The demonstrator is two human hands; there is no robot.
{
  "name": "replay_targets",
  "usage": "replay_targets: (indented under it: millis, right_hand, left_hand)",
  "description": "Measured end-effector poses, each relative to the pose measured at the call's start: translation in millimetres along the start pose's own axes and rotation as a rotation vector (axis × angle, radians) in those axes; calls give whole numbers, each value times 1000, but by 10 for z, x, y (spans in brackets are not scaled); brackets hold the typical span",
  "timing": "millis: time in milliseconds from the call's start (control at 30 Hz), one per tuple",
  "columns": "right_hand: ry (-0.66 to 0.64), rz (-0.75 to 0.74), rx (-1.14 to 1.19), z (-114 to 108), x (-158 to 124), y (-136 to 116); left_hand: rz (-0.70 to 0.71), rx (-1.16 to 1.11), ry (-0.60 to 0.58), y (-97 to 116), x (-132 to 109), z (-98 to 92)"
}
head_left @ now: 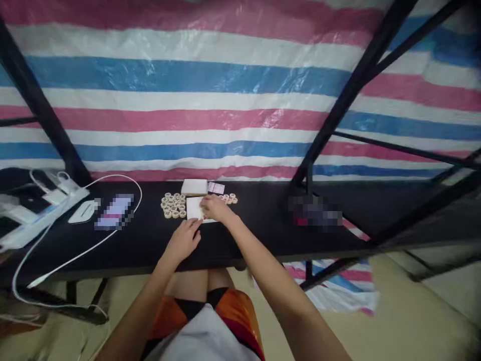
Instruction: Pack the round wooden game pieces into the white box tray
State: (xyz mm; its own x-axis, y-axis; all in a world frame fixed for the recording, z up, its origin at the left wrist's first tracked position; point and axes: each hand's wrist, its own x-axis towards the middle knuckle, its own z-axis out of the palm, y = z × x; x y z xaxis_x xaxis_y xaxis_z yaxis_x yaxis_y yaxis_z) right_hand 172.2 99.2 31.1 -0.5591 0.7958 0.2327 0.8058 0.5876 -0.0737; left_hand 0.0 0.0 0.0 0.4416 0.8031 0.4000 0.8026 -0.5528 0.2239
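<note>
My right hand (216, 207) reaches over a shallow white box (193, 205), its bent fingers closed on a round wooden xiangqi piece (204, 216) that is mostly hidden under them. At the near edge of the box, my left hand (185, 237) touches with its fingertips; the thumb stands apart and I see nothing held. Left of the box lie several pale xiangqi pieces with dark markings (173, 204), close together in rows. Several red-marked pieces (232, 198) lie to the right, partly behind my right hand.
Behind the open box sits another white box part (194, 186) beside a small printed card (216, 188). On the left are a phone (113, 212), a white oval device (83, 211), a power strip (56, 213) and a white cable (84, 250). Black frame bars (334, 110) flank the black table (263, 235).
</note>
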Motion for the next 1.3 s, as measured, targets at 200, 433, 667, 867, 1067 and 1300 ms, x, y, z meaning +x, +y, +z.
replay_targets:
  millis: [200,433,667,867,1067,1300]
  right_hand:
    - [-11,13,8,6,37,7]
    - [-7,-18,78,-30,-5,18]
    - [42,-17,138,-51,-52,42]
    - [38,-92,108,-29,-101,-15]
    - [26,-101,57,-68,-140,-9]
    - [61,51,-20,-45,-124,-37]
  left_hand:
    - [0,5,-9,28,34,-28]
    - [4,-9,-1,25,22,-22]
    - [-5,-14,-2,32,29,-39]
    - [-2,-11,2,26,29,-25]
    - [-4,-9,3,20,26,-14]
    - [-7,-11,1,17,26,-18]
